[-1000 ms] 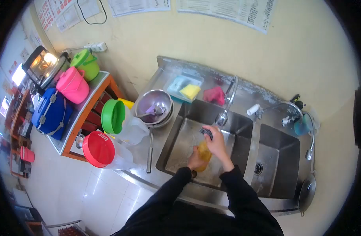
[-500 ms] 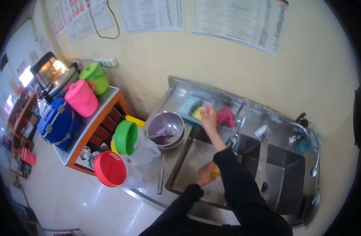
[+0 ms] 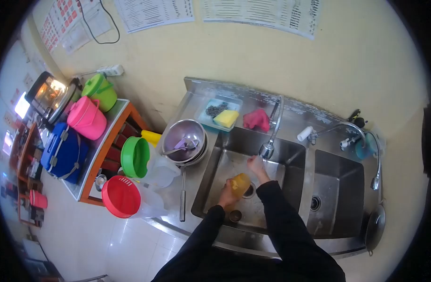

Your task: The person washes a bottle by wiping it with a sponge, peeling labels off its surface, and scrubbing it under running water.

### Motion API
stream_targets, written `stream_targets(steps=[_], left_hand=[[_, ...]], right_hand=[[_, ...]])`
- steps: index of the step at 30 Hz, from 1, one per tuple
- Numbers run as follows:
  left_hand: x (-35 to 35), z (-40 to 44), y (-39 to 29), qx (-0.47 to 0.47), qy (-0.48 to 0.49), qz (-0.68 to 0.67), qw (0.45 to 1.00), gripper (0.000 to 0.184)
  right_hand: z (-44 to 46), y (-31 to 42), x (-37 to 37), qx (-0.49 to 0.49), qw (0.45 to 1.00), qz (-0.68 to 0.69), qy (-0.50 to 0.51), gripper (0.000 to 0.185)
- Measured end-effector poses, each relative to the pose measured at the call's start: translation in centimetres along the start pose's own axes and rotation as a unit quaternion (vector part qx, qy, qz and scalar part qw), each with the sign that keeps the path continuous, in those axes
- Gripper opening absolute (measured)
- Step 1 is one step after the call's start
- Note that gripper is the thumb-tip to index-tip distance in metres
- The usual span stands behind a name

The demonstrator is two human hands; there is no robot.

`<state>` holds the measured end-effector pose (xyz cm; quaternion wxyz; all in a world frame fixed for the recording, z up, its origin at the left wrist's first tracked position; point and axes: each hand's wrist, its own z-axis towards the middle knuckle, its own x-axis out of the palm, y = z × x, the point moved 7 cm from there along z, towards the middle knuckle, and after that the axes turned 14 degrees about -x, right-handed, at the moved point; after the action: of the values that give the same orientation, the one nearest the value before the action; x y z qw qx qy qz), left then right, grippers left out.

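Observation:
My left hand (image 3: 228,195) is wrapped round a yellow object (image 3: 240,184) over the left sink basin (image 3: 215,182). My right hand (image 3: 256,165) is closed just below the faucet's spray head (image 3: 266,150); what it holds, if anything, is hidden. Behind the basin, a dark scouring pad (image 3: 216,109) and a yellow sponge (image 3: 226,118) lie in a light blue tray (image 3: 237,102). A pink cloth (image 3: 256,120) sits to the right of the tray. A small round brown item (image 3: 235,215) rests near the basin's front edge.
Stacked metal bowls (image 3: 185,136) hold utensils left of the basin. Nearby are a long-handled tool (image 3: 183,199), a green-rimmed container (image 3: 135,157) and a red-rimmed one (image 3: 121,197). A second basin (image 3: 336,197) and a hanging pan (image 3: 375,227) are on the right.
My right hand moved from the yellow object to the tray, then back down to the spray head. The dark pad now lies in the tray. My left hand still holds the yellow object.

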<state>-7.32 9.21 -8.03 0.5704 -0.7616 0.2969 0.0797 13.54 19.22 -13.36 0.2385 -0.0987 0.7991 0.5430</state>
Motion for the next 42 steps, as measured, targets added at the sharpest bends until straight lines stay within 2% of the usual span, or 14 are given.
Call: stream_targets(steps=[5, 8, 11, 14, 17, 18, 20, 21, 24, 27, 30, 32, 38, 42], left_hand=[[-0.8, 0.5, -0.8, -0.013, 0.015, -0.07, 0.997, 0.09], [-1.1, 0.2, -3.7, -0.06, 0.067, -0.046, 0.995, 0.086], [1.7, 1.4, -5.8, 0.018, 0.205, -0.182, 0.962, 0.09], [2.2, -0.6, -9.6, -0.095, 0.347, -0.166, 0.918, 0.081], [5.2, 4.1, -5.9, -0.173, 0.39, -0.25, 0.869, 0.064], [5.7, 5.5, -6.1, -0.146, 0.347, -0.191, 0.906, 0.059], [6.2, 7.2, -8.6, -0.031, 0.187, 0.129, 0.973, 0.051], [6.8, 7.4, -9.8, 0.002, 0.127, 0.248, 0.96, 0.048], [8.2, 7.5, -11.7, 0.042, 0.08, 0.336, 0.938, 0.043], [6.8, 8.0, -11.4, 0.028, 0.117, 0.198, 0.973, 0.037], [1.3, 6.0, -9.1, -0.06, 0.077, -0.031, 0.995, 0.032], [-1.8, 4.0, -6.3, -0.046, -0.022, -0.22, 0.974, 0.026], [-5.3, -4.0, -2.1, -0.079, -0.017, -0.204, 0.976, 0.028], [-5.5, -6.8, -0.9, -0.148, -0.001, -0.262, 0.954, 0.029]], right_hand=[[-4.1, 3.1, -1.5, -0.118, 0.967, -0.198, 0.107, 0.038], [-10.5, 7.1, -3.8, -0.215, 0.967, -0.037, 0.133, 0.048], [-16.8, 9.3, -6.4, -0.214, 0.928, 0.285, 0.106, 0.065], [-16.2, 5.5, -6.0, -0.175, 0.933, 0.304, 0.081, 0.074], [-16.9, 3.9, -6.3, -0.104, 0.909, 0.403, 0.026, 0.075], [-17.1, 3.1, -6.3, -0.104, 0.91, 0.402, 0.005, 0.075], [-17.3, 0.7, -6.3, -0.11, 0.911, 0.395, -0.037, 0.074], [-17.5, -0.5, -6.1, -0.107, 0.921, 0.369, -0.061, 0.069], [-18.0, -2.1, -5.6, -0.109, 0.934, 0.324, -0.102, 0.065], [-18.2, -1.1, -3.7, -0.128, 0.932, 0.333, -0.069, 0.078], [-16.7, 1.1, -2.8, -0.171, 0.937, 0.304, -0.031, 0.082], [-16.2, 4.1, -2.7, -0.202, 0.936, 0.286, -0.027, 0.083], [-15.5, 7.3, -6.0, -0.246, 0.94, 0.175, -0.16, 0.08], [-15.4, 8.6, -6.2, -0.263, 0.925, 0.247, -0.118, 0.082]])
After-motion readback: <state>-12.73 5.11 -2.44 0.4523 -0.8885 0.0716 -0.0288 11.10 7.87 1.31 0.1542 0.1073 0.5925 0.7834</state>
